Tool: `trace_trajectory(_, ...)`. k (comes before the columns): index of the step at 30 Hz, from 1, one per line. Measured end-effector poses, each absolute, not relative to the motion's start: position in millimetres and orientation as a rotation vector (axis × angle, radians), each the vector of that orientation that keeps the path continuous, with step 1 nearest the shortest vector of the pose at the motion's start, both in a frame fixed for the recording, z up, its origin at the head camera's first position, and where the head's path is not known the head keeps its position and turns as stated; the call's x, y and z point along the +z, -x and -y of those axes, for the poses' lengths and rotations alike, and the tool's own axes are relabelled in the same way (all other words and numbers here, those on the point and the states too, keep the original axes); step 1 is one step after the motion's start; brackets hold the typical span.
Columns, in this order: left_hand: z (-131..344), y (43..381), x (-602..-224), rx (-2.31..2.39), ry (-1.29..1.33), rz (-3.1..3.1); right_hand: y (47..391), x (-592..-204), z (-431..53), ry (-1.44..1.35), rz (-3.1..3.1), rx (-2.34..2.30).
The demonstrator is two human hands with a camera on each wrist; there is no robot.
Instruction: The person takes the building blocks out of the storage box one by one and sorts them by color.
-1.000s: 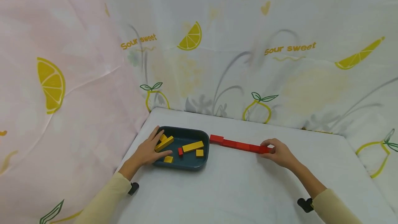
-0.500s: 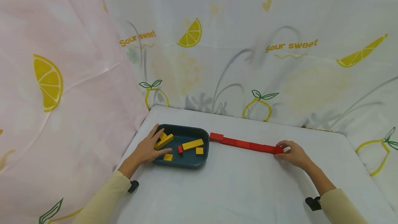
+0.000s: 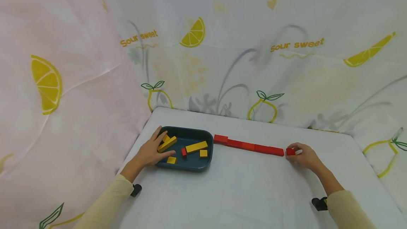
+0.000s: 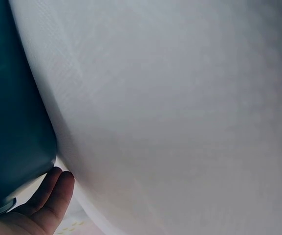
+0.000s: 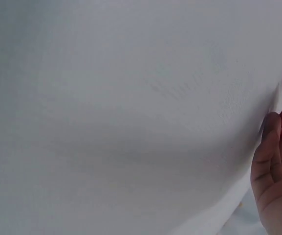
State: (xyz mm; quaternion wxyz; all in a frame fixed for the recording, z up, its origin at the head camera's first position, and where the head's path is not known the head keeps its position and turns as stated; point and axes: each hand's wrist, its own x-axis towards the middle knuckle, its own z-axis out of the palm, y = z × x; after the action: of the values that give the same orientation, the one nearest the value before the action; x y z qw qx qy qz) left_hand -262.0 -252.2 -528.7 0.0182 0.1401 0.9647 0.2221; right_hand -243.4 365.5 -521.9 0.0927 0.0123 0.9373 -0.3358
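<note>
Head view: The tray [image 3: 192, 168] stands toward the far-left corner of the tabletop [image 3: 222, 193]. It contains yellow blocks [image 3: 196, 147] and one red cube [image 3: 183, 152]. The left hand [image 3: 149, 154] lies spread over the tray's left rim and grips nothing. A row of red blocks [image 3: 254, 147] extends from just beside the tray's right edge toward the tabletop's right edge, roughly in line with the far edge. The right hand [image 3: 306, 156] pinches a small red block [image 3: 290, 152] between thumb and fingers, just beyond the row's right end.

Change: Half a second ago this block met the row's end; now a narrow gap separates them. The tray and left hand hold position. Judgement: the row's right end is free, and the pinched block requires separate alignment if it is to sit in line.

Left wrist view: The left hand's visible fingers are extended at the tray's outer corner. Whether they press it cannot be determined.

Right wrist view: The right hand is partly cropped at the frame edge; red shows between its fingers, consistent with a light pinch.
</note>
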Motion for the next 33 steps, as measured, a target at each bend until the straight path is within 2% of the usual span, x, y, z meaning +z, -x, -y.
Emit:
trace_trajectory(14, 253.0, 263.8, -528.2, 0.687, -0.455, -3.012, 263.8, -518.6, -364.9, -0.072, -2.615, -0.988)
trace_trajectory(33, 251.3, 262.8, -526.9, 0.672, -0.447, -2.989, 253.5, -527.0, -357.4, -0.146, -2.661, -1.066)
